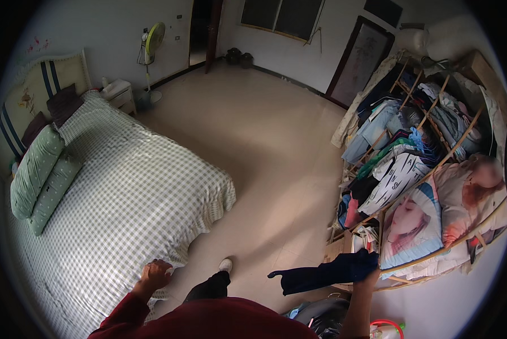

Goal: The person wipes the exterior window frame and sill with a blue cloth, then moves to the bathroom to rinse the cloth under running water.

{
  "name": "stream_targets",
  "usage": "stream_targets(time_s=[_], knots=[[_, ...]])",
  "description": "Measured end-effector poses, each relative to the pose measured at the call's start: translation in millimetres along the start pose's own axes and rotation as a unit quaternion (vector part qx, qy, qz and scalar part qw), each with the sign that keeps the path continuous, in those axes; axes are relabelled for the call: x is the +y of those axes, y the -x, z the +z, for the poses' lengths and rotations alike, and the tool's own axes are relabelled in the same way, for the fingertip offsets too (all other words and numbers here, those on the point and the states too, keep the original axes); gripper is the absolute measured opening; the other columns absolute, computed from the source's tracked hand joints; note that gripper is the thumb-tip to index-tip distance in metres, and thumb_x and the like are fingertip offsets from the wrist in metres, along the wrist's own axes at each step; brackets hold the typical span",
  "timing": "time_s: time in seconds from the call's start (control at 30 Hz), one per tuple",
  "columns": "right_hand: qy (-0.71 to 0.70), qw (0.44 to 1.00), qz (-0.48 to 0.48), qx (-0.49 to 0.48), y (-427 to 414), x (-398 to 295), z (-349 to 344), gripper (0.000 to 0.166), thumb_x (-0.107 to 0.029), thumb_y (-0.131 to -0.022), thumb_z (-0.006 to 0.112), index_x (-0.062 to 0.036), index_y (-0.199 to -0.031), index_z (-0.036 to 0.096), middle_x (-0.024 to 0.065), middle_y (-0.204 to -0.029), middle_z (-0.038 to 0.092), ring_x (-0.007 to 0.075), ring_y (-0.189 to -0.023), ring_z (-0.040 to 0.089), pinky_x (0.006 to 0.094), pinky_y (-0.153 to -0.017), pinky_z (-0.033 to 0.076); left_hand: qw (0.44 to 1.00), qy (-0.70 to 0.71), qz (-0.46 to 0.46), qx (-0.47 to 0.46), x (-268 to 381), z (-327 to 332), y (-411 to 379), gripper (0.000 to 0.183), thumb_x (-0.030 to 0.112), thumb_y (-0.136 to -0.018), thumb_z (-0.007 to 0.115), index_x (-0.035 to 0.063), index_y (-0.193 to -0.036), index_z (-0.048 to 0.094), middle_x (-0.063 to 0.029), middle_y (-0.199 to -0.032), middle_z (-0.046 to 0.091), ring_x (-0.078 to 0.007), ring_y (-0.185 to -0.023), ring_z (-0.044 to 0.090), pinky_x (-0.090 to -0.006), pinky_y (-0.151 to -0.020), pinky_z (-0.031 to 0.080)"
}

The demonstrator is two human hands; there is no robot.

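A dark navy garment (321, 277) hangs from my right hand (367, 275), which grips one bunched end of it beside the wardrobe frame; its other end reaches left over the floor. My left hand (155, 273) is above the edge of the checkered bedspread (151, 190), fingers loosely curled with nothing visible in them. Whether it touches the cloth I cannot tell. Right of me, an uncovered wardrobe frame (433, 169) holds hanging and piled clothes, among them a white lettered garment (395, 180), and printed pillows (412, 224) on its near shelf.
Green pillows (39, 173) lie on the bed near the headboard (37, 89). A nightstand (119, 95) and a standing fan (153, 40) are at the back left. Near my right arm are a black bag (327, 318) and a red-rimmed container (387, 328). Tiled floor (257, 169) runs between bed and wardrobe.
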State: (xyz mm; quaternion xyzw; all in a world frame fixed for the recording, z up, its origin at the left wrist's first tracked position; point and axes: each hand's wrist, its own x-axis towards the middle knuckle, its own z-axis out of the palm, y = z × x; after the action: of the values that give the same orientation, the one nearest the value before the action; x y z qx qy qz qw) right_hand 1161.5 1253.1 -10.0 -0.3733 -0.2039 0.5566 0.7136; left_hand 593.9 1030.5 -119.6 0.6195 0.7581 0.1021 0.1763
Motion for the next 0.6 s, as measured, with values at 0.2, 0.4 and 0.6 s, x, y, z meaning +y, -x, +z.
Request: stream_targets(time_s=[0.2,0.4,0.6], knots=[[-0.027,0.995,-0.052,-0.079,-159,-20,56,0.023,-0.024,-0.091,0.039,-0.0104,-0.091,0.058,0.0134,-0.098,0.059,0.0293,-0.093,0.055,0.0416,-0.088,0.044,0.983,0.081,0.084,0.144,40,-50,-224,0.027,0.007,-0.068,0.062,0.0052,-0.094,0.064,-0.0139,-0.094,0.064,-0.0313,-0.09,0.059,-0.0394,-0.079,0.049],[-0.035,0.991,-0.095,-0.087,-320,-16,90,0.032,-0.031,-0.094,0.035,-0.0072,-0.1,0.056,0.0116,-0.105,0.059,0.0306,-0.099,0.055,0.0464,-0.088,0.044,0.949,0.107,0.253,0.157,148,-89,-441,0.027,0.006,-0.069,0.062,0.0067,-0.096,0.062,-0.0127,-0.095,0.062,-0.0302,-0.089,0.058,-0.0389,-0.074,0.049],[-0.033,0.997,0.07,-0.02,-480,68,208,0.029,-0.029,-0.089,0.046,-0.0051,-0.102,0.057,0.0134,-0.104,0.061,0.0306,-0.089,0.059,0.0465,-0.079,0.049,0.954,0.064,0.228,0.182,176,-85,-598,0.026,0.007,-0.07,0.062,0.0077,-0.096,0.061,-0.0114,-0.093,0.061,-0.0304,-0.089,0.058,-0.0398,-0.075,0.049]])
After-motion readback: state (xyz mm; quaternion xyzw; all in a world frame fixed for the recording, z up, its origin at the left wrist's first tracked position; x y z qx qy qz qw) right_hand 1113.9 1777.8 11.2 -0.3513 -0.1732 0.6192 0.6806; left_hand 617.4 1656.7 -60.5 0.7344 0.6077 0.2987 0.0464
